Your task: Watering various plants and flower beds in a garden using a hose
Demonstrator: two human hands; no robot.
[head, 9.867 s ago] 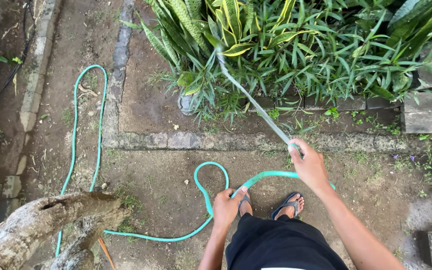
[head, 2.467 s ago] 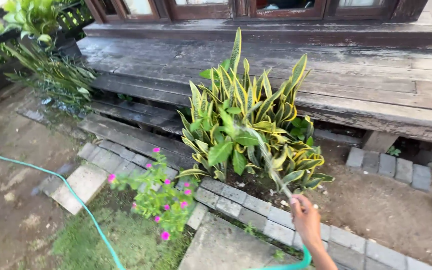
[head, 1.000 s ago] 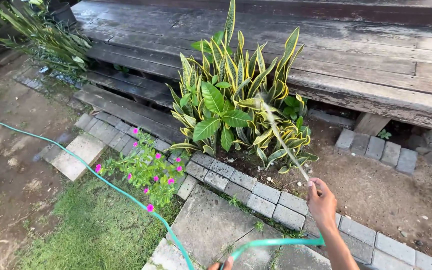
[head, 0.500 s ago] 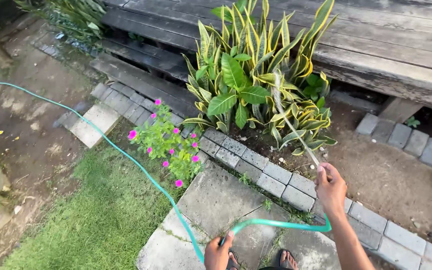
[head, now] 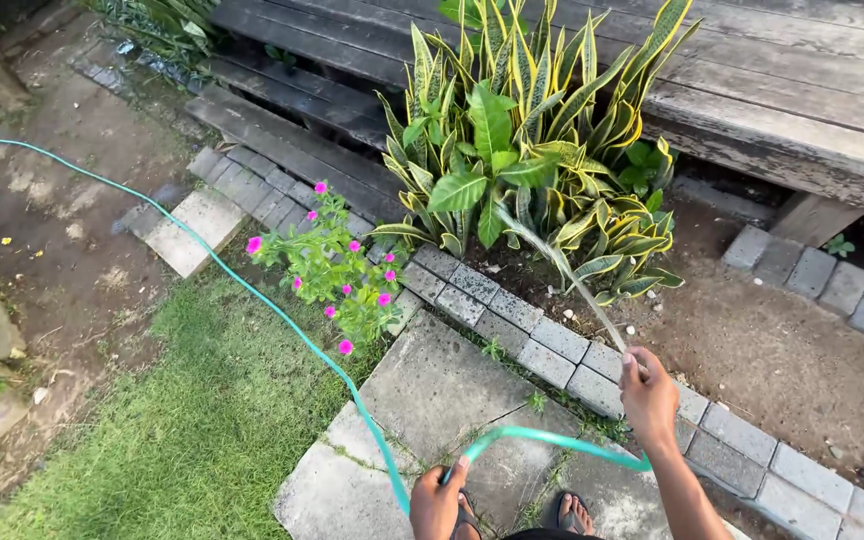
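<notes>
The right hand [head: 649,398] holds a closed grip on the outlet end of the green hose [head: 282,320]. The water jet [head: 562,280] leaves this grip up and to the left, toward the striped-leaf plant [head: 532,150] beyond the paving-stone edging [head: 552,355]. The left hand [head: 437,503], nearer the body and left of the outlet grip, is closed on the hose run. From there the hose trails far left across the grass [head: 182,420]. A pink-flowered plant [head: 337,275] stands left of the jet, clear of it.
</notes>
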